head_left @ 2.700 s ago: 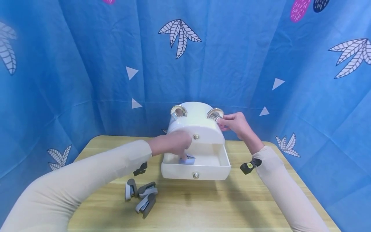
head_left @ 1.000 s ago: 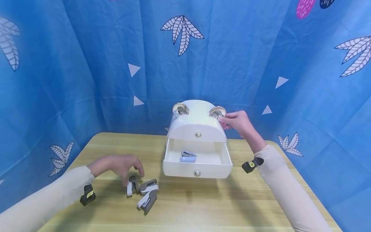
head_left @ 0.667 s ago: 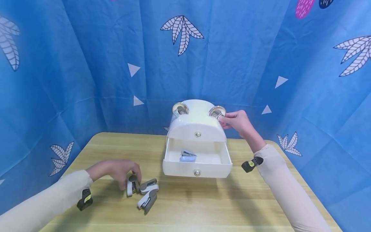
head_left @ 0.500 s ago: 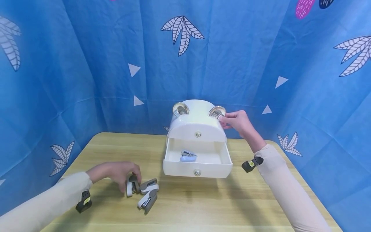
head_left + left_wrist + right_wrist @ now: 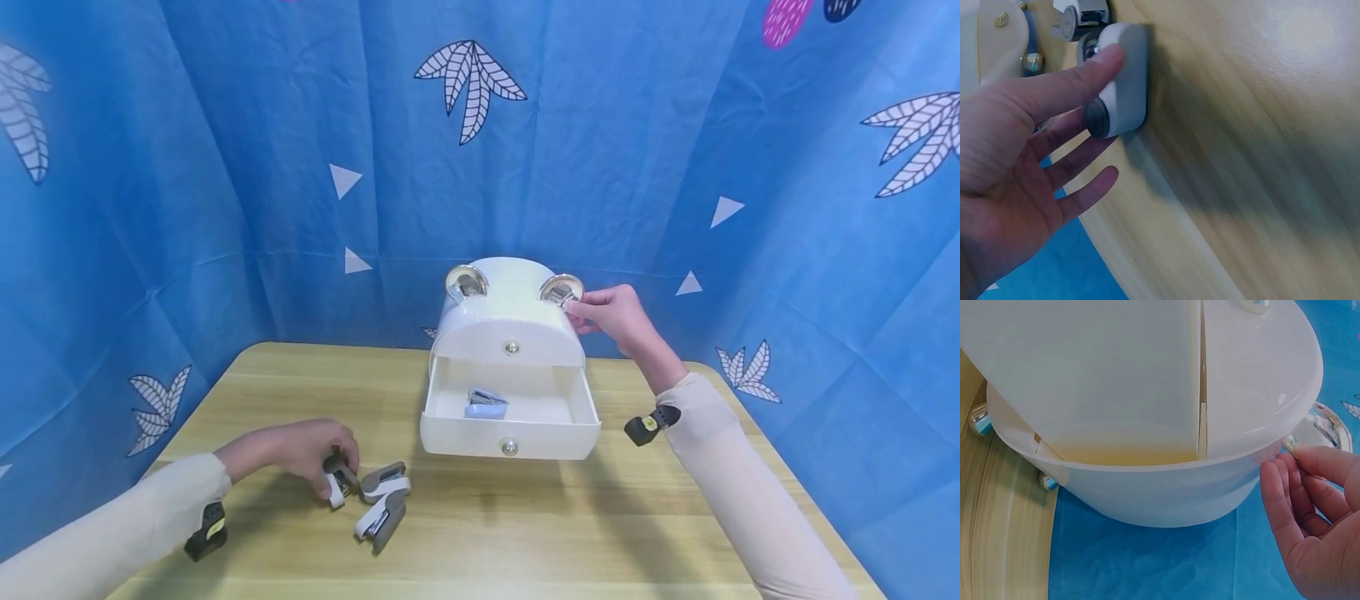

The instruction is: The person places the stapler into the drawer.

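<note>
- Closed in since the frame half a second ago, the person's left hand [image 5: 306,452] has its thumb and fingers clamped on a small grey-and-white plastic stapler [image 5: 1130,81], now more tilted; whether it is off the pale wooden table [image 5: 525,542] cannot be told.
- Unmoved, the right hand [image 5: 613,315] pinches the base of a shiny metallic ear-shaped fitting [image 5: 561,289] on a white, round-topped plastic cabinet [image 5: 517,287].
- Just beside the held stapler, a second grey-and-white stapler [image 5: 384,482] and a third grey-and-white stapler [image 5: 381,522] lie close together.
- Farther out, the cabinet's white box-shaped drawer [image 5: 465,442] stands pulled out, a light blue stapler [image 5: 486,410] lying inside near its front wall.
- Judged by this layout, one stapler appears stowed; three seem left, counting the held one, and the drawer is not yet pushed in.
</note>
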`<action>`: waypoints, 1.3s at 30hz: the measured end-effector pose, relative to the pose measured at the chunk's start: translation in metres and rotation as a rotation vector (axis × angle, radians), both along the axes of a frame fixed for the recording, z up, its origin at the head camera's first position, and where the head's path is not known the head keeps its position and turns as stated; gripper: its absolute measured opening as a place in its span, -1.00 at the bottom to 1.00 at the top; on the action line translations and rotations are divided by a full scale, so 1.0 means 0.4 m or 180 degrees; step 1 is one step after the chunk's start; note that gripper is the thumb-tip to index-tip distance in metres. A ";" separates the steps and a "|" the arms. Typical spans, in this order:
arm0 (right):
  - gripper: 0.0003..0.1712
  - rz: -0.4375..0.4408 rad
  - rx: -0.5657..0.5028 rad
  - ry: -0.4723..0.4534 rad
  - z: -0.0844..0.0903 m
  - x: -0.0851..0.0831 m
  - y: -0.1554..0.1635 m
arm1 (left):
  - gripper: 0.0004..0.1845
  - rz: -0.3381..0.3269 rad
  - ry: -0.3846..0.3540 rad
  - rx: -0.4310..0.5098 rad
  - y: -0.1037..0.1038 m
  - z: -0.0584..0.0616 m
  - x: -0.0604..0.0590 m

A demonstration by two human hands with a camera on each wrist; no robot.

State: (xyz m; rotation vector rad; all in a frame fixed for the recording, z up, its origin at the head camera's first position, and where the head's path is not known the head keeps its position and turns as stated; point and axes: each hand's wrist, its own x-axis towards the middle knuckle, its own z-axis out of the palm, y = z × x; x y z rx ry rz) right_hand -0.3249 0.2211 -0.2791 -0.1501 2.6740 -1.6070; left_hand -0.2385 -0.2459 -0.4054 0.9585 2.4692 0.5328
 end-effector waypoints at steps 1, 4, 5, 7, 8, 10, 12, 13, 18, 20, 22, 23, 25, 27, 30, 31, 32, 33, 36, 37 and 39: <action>-0.56 -0.0003 0.0010 -0.0003 0.000 0.000 0.000 | -0.63 0.0027 0.0032 0.0023 -0.003 -0.002 -0.001; -0.57 -0.0007 0.0023 -0.0003 0.001 0.001 0.001 | -0.65 0.0166 0.0081 0.0067 -0.012 -0.008 -0.002; -0.57 -0.0005 0.0020 -0.0001 0.001 0.001 0.001 | -0.64 0.0188 0.0098 0.0073 -0.015 -0.010 -0.003; -0.57 -0.0007 0.0005 -0.0003 0.001 0.001 0.001 | -0.61 0.0197 0.0110 0.0095 -0.020 -0.012 -0.004; -0.57 -0.0010 -0.0006 -0.0005 0.000 0.001 0.001 | -0.59 0.0207 0.0102 0.0097 -0.021 -0.013 -0.005; -0.57 -0.0008 -0.0013 -0.0012 -0.001 -0.001 0.002 | -0.59 0.0176 0.0117 0.0110 -0.024 -0.015 -0.007; -0.57 -0.0006 -0.0019 -0.0019 -0.001 -0.002 0.003 | -0.62 0.0167 0.0146 0.0132 -0.026 -0.017 -0.009; -0.57 -0.0005 -0.0015 -0.0019 -0.001 -0.002 0.003 | -0.63 0.0161 0.0174 0.0136 -0.026 -0.017 -0.011; -0.57 -0.0019 0.0002 -0.0018 0.001 -0.003 0.002 | -0.69 0.0169 0.0280 0.0132 -0.030 -0.012 -0.018; -0.57 -0.0027 0.0004 -0.0030 0.000 -0.002 0.001 | -0.72 0.0180 0.0289 0.0114 -0.031 -0.004 -0.021; -0.57 -0.0026 0.0004 -0.0041 0.000 -0.001 0.001 | -0.75 0.0185 0.0328 0.0091 -0.031 0.010 -0.025; -0.57 -0.0023 0.0003 -0.0041 0.001 0.000 0.001 | -0.76 0.0167 0.0350 0.0098 -0.031 0.019 -0.028; -0.57 -0.0010 -0.0009 -0.0033 0.002 0.001 0.001 | -0.79 0.0160 0.0420 0.0104 -0.028 0.043 -0.036; -0.57 -0.0004 -0.0012 -0.0020 0.002 0.002 0.000 | -0.80 0.0167 0.0478 0.0123 -0.022 0.071 -0.044; -0.57 -0.0004 0.0004 -0.0030 0.003 0.002 -0.001 | -0.82 0.0218 0.0480 0.0112 -0.010 0.116 -0.054; -0.57 -0.0013 0.0020 -0.0039 0.002 0.002 0.000 | -0.82 0.0234 0.0480 0.0094 -0.005 0.132 -0.056; -0.57 -0.0021 0.0036 -0.0049 0.002 0.002 0.000 | -0.82 0.0278 0.0446 0.0062 0.002 0.149 -0.058; -0.58 -0.0029 0.0049 -0.0058 0.001 0.001 0.000 | -0.82 0.0319 0.0410 0.0030 0.008 0.167 -0.059; -0.58 -0.0048 0.0068 -0.0064 -0.002 -0.001 0.001 | -0.80 0.0401 0.0451 -0.0056 0.031 0.224 -0.061; -0.59 -0.0052 0.0061 -0.0064 -0.002 -0.001 0.001 | -0.79 0.0397 0.0483 -0.0074 0.039 0.244 -0.062; -0.59 -0.0054 0.0045 -0.0063 -0.003 -0.002 0.003 | -0.77 0.0393 0.0553 -0.0101 0.057 0.286 -0.063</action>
